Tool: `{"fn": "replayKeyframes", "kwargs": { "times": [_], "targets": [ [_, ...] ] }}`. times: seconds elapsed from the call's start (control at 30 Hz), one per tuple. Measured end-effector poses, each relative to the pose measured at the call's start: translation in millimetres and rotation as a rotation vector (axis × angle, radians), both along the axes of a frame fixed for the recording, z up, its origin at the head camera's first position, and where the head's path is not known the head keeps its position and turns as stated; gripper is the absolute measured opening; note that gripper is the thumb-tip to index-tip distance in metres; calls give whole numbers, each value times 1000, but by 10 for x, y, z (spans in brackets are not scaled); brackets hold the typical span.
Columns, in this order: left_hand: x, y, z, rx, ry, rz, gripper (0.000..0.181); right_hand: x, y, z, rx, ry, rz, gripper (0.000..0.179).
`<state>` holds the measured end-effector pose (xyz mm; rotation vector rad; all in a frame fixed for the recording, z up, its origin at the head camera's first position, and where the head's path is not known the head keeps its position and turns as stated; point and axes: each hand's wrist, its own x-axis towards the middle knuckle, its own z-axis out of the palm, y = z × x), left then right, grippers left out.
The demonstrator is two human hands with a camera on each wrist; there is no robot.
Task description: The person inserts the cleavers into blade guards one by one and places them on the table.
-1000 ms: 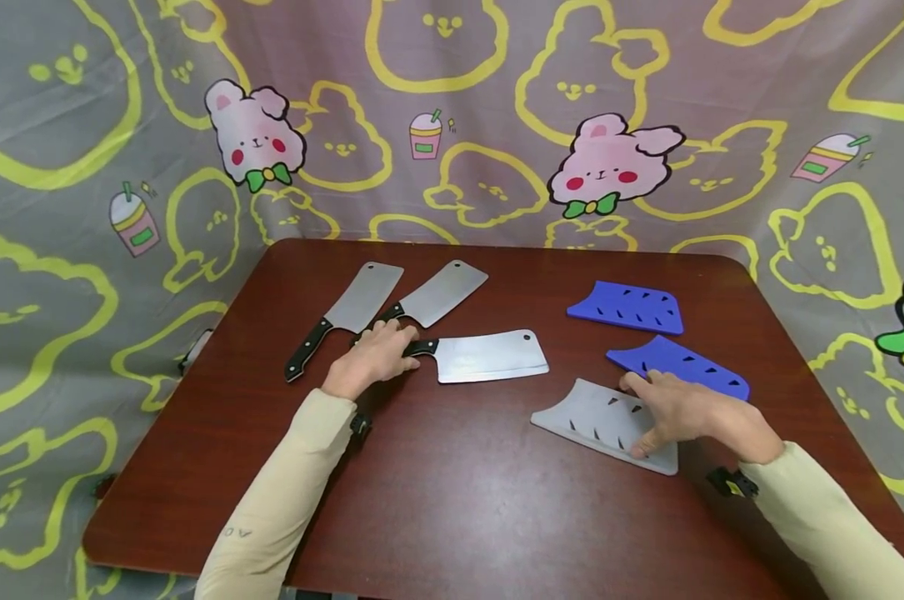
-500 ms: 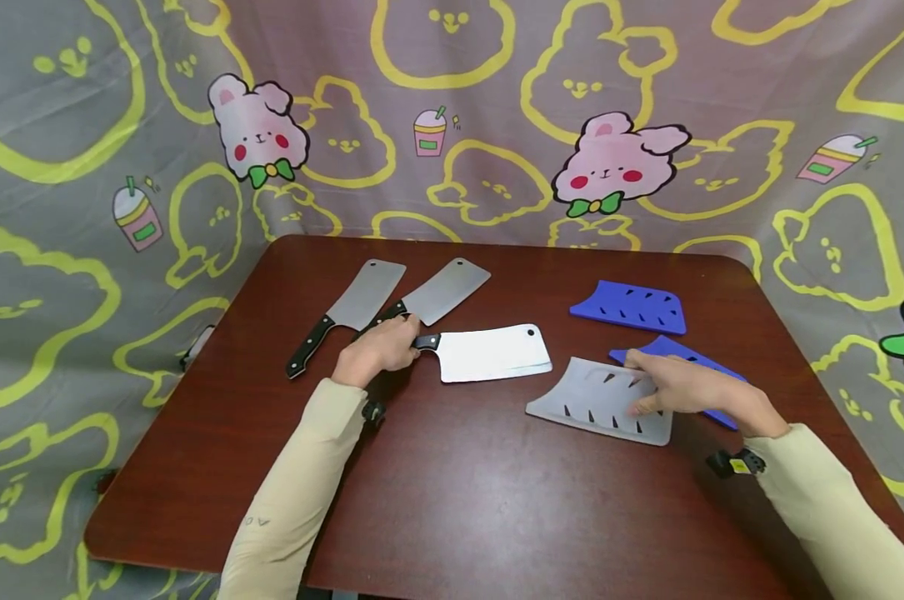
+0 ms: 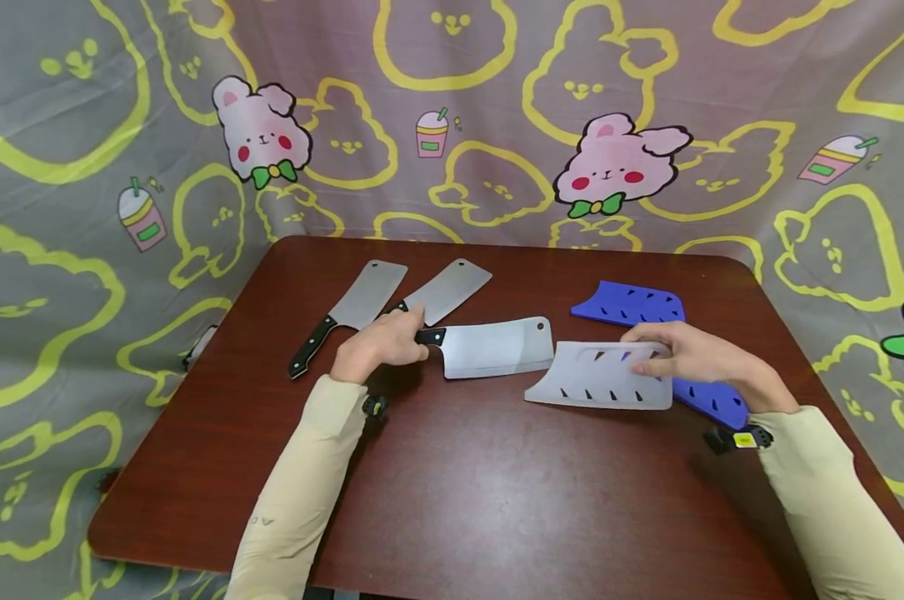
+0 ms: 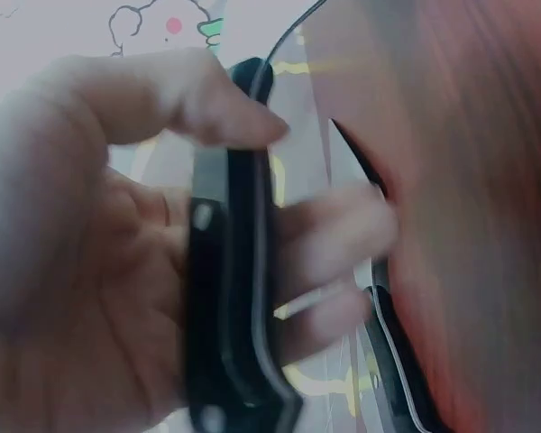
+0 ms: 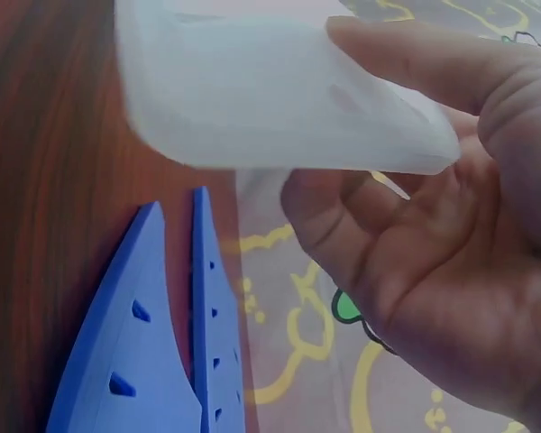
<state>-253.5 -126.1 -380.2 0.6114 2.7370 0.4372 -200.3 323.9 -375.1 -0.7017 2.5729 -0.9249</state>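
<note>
In the head view my left hand (image 3: 387, 337) grips the black handle of a cleaver (image 3: 496, 346) whose broad blade points right. The left wrist view shows the thumb across that handle (image 4: 243, 271), fingers on its other side. My right hand (image 3: 691, 354) pinches a whitish, slotted blade guard (image 3: 601, 379) along its upper right edge. The guard is above the table, its open left end beside the blade's tip; whether they touch I cannot tell. In the right wrist view the thumb lies on the guard (image 5: 252, 99), fingers beneath.
Two more cleavers lie at the back left, one blade (image 3: 369, 292) beside the other blade (image 3: 455, 287). At the right lie two blue blade guards, one farther back (image 3: 616, 300) and another blue guard (image 3: 710, 392) partly behind my right hand. A patterned curtain (image 3: 489, 100) borders the brown table (image 3: 496, 500).
My right hand has lifted the whitish guard off the table and turned it toward the cleaver. My left hand has shifted slightly right and raised the cleaver's blade a little.
</note>
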Motion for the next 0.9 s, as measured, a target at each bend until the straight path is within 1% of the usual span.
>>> {"fn": "replayKeyframes", "kwargs": {
  "times": [0.17,0.23,0.3,0.37,0.47,0.53,0.63,0.7,0.77,0.8,0.9],
  "targets": [
    [-22,15,46,38,26,-7,22,12,-2,58,-18,59,-77,25],
    [-28,19,74,48,44,-10,20,18,-17,97,-30,90,-121,27],
    [-27,17,111,69,46,-4,18,18,-33,142,-60,119,-169,28],
    [-27,9,147,87,53,1,17,12,-47,189,-109,151,-213,30],
    [-15,-6,214,136,56,21,22,-3,-48,259,-218,182,-257,35],
    [-4,-15,256,171,67,28,23,-14,-42,303,-286,213,-285,37],
    [11,-32,310,225,94,29,27,-27,-34,360,-354,274,-321,41],
    [14,-44,335,253,111,28,31,-36,-33,391,-391,320,-335,42],
    [15,-58,363,275,123,25,33,-43,-33,420,-435,345,-326,44],
    [17,-63,382,284,129,24,33,-47,-33,433,-481,342,-315,44],
    [38,-83,463,334,121,16,33,-69,-46,474,-680,315,-253,44]
  ]
}}
